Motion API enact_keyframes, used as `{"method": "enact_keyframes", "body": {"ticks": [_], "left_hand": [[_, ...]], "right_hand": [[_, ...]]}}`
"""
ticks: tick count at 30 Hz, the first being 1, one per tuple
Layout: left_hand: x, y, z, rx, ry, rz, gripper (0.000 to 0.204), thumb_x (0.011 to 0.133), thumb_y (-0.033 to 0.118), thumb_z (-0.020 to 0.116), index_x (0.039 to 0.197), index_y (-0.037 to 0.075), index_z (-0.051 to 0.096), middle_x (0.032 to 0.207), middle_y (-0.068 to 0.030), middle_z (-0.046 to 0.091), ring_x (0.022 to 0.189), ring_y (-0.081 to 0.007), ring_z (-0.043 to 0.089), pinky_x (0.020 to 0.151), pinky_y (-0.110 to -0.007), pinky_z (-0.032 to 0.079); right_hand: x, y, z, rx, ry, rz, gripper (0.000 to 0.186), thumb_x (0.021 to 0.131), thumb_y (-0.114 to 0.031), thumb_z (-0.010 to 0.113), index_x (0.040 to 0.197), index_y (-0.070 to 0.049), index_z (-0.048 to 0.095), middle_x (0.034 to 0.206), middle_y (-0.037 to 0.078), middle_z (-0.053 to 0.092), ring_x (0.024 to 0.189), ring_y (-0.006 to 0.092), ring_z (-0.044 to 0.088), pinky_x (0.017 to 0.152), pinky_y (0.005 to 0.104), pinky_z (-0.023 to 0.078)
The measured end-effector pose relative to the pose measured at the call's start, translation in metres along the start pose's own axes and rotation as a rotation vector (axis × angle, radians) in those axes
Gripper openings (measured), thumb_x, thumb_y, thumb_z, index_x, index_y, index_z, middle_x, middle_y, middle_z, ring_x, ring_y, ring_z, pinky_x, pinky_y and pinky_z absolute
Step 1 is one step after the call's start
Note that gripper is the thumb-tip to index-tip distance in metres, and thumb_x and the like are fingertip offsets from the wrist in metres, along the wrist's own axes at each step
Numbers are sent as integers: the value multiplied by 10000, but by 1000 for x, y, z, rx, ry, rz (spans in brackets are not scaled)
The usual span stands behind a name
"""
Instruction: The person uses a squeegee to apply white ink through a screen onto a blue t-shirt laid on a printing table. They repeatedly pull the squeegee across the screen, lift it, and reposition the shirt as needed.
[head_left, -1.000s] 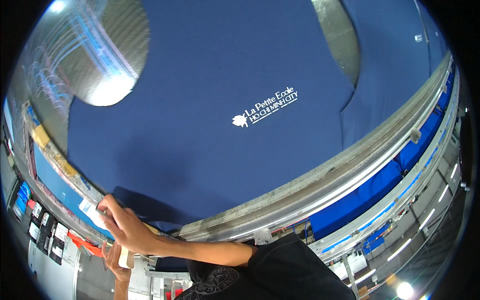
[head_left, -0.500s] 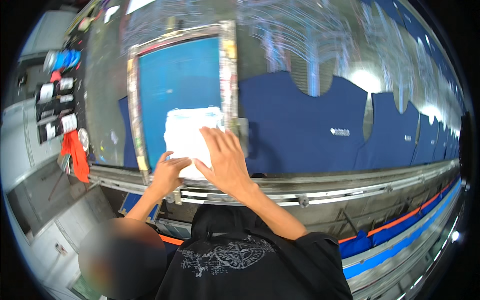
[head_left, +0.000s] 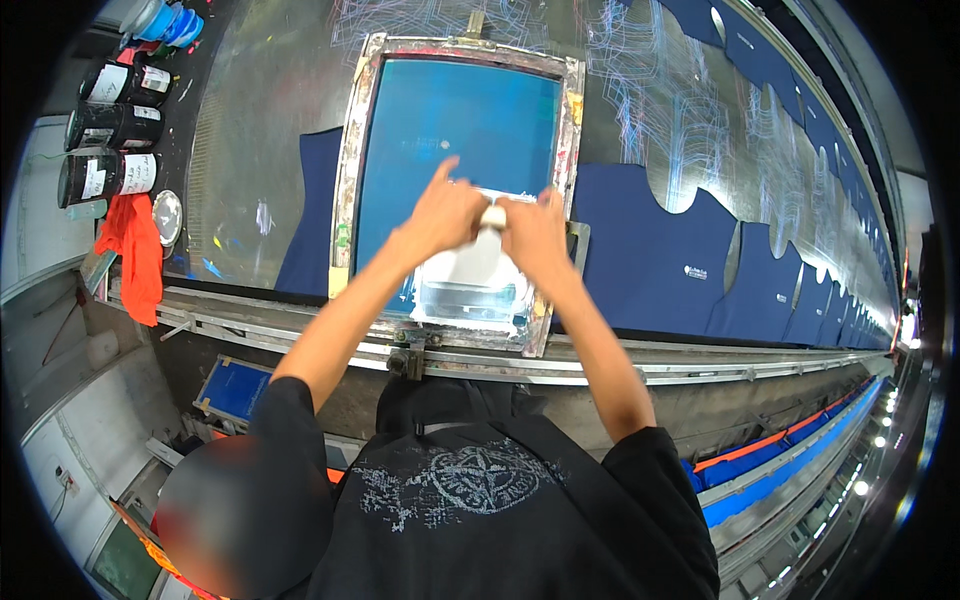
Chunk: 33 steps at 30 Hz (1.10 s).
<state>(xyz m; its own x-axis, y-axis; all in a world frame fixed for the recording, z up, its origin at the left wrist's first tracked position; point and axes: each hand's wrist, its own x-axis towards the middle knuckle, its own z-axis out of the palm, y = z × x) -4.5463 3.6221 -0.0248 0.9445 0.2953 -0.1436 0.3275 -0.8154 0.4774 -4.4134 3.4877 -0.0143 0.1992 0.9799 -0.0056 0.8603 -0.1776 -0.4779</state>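
Note:
A framed printing screen (head_left: 352, 190) with blue mesh lies over a navy fabric piece (head_left: 312, 225) on the long table. White ink (head_left: 465, 262) covers the mesh's near right part, with a thinner greyish band toward the near frame edge. My left hand (head_left: 447, 212) and my right hand (head_left: 535, 238) are closed side by side over this patch. Between them shows a short pale piece of a squeegee (head_left: 492, 216) that both grip; the rest is hidden under my fingers. My left index finger points away from me.
More navy fabric pieces (head_left: 650, 270) with small white prints lie in a row to the right. Black jars (head_left: 115, 126), a round lid (head_left: 168, 218) and an orange cloth (head_left: 132, 250) are at the left. A metal rail (head_left: 600, 372) runs along the near edge.
My hands have gone from lying spread on the white patch to gripping the squeegee, farther from me on the screen. The view has shifted, so the screen appears farther right.

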Motion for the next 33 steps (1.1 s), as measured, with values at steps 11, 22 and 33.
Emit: {"method": "enact_keyframes", "body": {"ticks": [11,22,33], "left_hand": [[-136,86,59,-78,47,-63,262,729,-7,657,990,18,673,935,-90,706,976,-249,706,1258,-553,230],[-39,42,-16,-6,-198,-107,303,741,57,702,1031,100,779,764,-154,720,830,-302,732,1225,-537,273],[-87,58,36,-66,-176,-124,268,657,24,695,896,115,774,676,-160,707,770,-306,743,1276,-539,191]], "right_hand": [[-146,-65,38,56,-55,111,417,682,30,666,1090,-50,638,1070,95,702,1032,255,662,946,449,398],[-44,-25,-15,-9,-38,31,266,778,-41,711,1041,-84,720,832,134,722,824,342,654,996,510,355],[-92,-29,16,100,-228,49,354,707,20,715,1044,-90,715,925,82,751,904,246,692,958,435,359]]}}
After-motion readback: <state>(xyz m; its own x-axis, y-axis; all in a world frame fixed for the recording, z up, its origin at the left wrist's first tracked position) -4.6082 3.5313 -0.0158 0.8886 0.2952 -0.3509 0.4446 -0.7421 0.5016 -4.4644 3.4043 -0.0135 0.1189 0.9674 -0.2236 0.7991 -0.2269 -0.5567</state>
